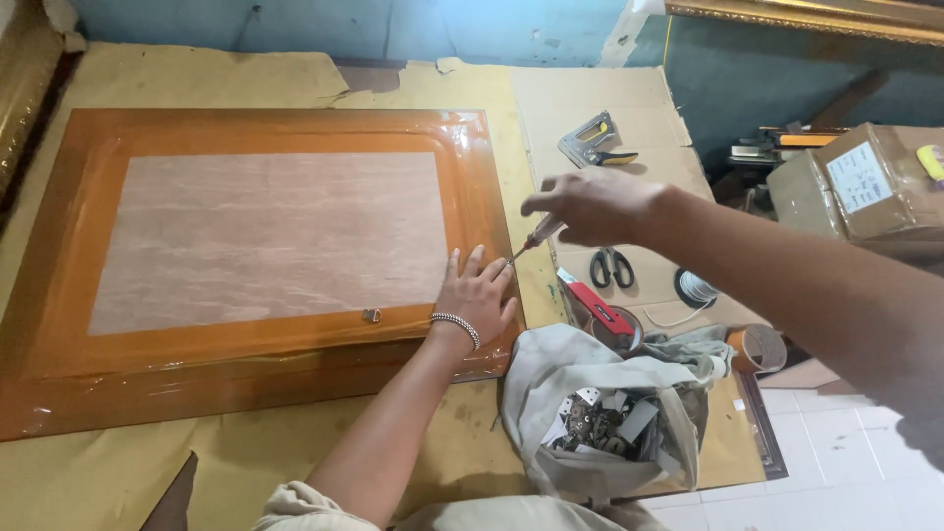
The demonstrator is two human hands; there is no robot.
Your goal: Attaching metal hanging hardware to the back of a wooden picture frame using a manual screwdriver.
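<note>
A slim red-handled screwdriver (536, 237) is being pinched in the fingers of the right hand (590, 204). Its long axis is slanting down and leftward, with the tip just beside the spread fingers of the left hand (476, 295). The left hand is being pressed flat on the right border of the large orange plastic-wrapped frame back (246, 246), which is lying on the cardboard-covered bench (590, 98). A small metal hanger (371, 315) is fixed on the lower border, nearer the left hand.
</note>
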